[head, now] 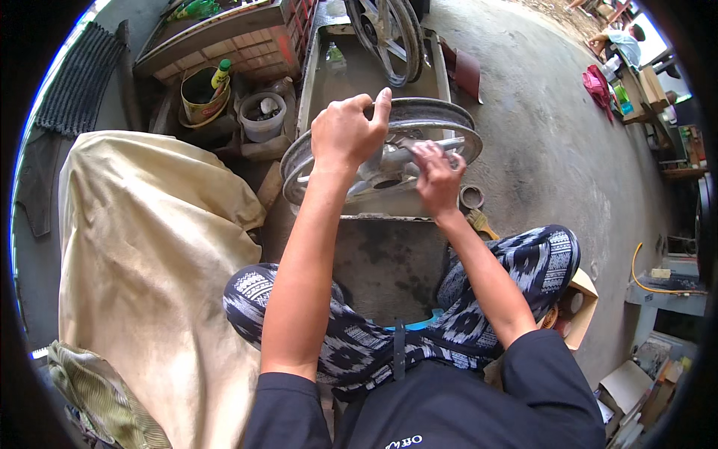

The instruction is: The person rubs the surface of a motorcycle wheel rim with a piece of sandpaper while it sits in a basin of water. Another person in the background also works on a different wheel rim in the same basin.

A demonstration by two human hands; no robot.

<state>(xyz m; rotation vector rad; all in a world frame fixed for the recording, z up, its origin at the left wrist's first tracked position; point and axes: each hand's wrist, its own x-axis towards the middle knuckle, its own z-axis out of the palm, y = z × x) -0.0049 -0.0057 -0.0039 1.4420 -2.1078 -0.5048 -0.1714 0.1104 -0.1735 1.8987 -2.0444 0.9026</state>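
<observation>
A worn cast-metal motorcycle wheel (pixel 384 167) leans tilted over a rectangular tray (pixel 307 84) of murky water. My left hand (pixel 350 128) is closed around the upper left of its rim, with the thumb raised. On the wheel's right side, my right hand (pixel 438 178) is slightly blurred. Its fingers pinch a small dark sheet (pixel 408 146), whose material I cannot make out, against a spoke near the hub. A second spoked wheel (pixel 387 42) stands in the far end of the tray, its top cut off by the view.
A tape roll (pixel 472 197) and a paintbrush (pixel 481 223) lie right of the tray. Left stand a bucket with a bottle (pixel 205 95), a white tub (pixel 262 117) and a cloth-covered object (pixel 151 269). An open cardboard box (pixel 583 308) sits by my right knee. A person (pixel 622 45) sits far off.
</observation>
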